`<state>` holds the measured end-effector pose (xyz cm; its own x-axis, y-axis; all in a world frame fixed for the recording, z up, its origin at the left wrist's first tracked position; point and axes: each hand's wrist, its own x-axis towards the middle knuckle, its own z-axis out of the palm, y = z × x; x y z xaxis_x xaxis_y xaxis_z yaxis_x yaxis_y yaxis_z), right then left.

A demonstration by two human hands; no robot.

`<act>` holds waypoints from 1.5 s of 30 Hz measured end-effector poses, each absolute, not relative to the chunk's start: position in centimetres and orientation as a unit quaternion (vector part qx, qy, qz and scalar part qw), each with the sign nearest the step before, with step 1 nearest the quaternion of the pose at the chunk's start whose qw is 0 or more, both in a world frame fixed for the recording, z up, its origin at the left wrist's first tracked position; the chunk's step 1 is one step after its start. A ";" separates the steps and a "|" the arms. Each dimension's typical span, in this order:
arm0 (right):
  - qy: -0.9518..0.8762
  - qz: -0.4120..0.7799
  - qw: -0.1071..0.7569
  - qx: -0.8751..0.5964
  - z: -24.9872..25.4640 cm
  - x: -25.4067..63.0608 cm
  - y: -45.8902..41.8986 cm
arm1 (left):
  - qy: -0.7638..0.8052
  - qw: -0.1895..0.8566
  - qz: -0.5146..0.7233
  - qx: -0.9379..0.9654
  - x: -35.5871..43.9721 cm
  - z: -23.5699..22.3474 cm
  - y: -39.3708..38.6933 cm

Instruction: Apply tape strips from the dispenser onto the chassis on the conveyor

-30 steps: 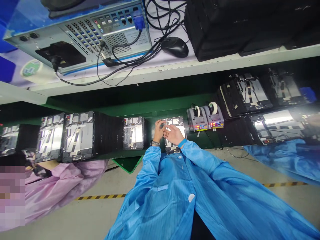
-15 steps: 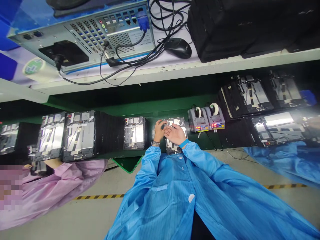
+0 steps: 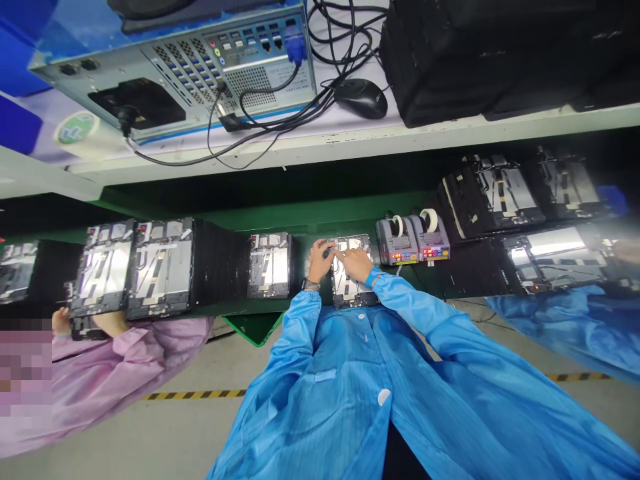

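Observation:
An opened tablet point(image 3: 345, 295) with its inner parts exposed lies in front of me on the green bench. My left hand point(image 3: 319, 261) is at its upper left edge, fingers bent and thumb close to the index finger; whatever is between the fingertips is too small to make out. Palm down over the tablet's upper half is my right hand point(image 3: 356, 265). Its index finger stretches toward the left fingertips and appears to touch the tablet, with nothing visible in the hand. Just right of the tablet stand two grey tape dispensers point(image 3: 397, 241) with white tape rolls.
Left of me is a stack of opened tablets point(image 3: 269, 267), with taller stacks point(image 3: 160, 273) farther left beside a co-worker's pink sleeve point(image 3: 140, 347). More opened tablets point(image 3: 507, 193) are at right. A computer case point(image 3: 200, 80), cables and a mouse point(image 3: 361, 98) occupy the shelf above.
My right hand has turned from palm up to palm down, its index finger now pointing onto the tablet. My left hand stays nearly in place. The co-worker's hand at far left has come into view.

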<state>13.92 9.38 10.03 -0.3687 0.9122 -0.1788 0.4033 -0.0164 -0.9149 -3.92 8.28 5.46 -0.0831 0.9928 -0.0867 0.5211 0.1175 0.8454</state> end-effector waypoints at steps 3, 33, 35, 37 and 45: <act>-0.667 0.508 0.257 -0.480 10.5 14.1 9.5 | 0.660 0.351 0.314 0.585 -4.0 5.6 8.5; -0.185 0.505 0.429 -0.726 0.6 31.2 2.7 | 0.682 0.337 0.397 0.513 -5.2 5.8 4.4; -0.189 0.500 0.421 -0.733 1.1 30.9 2.7 | 0.688 0.341 0.396 0.504 -5.2 5.5 3.8; -0.190 0.487 0.415 -0.745 1.9 30.9 2.5 | 0.693 0.345 0.395 0.495 -5.1 5.3 3.3; -0.436 0.605 0.266 -0.611 7.6 27.0 5.0 | 0.685 0.404 0.411 0.446 -4.5 4.2 3.0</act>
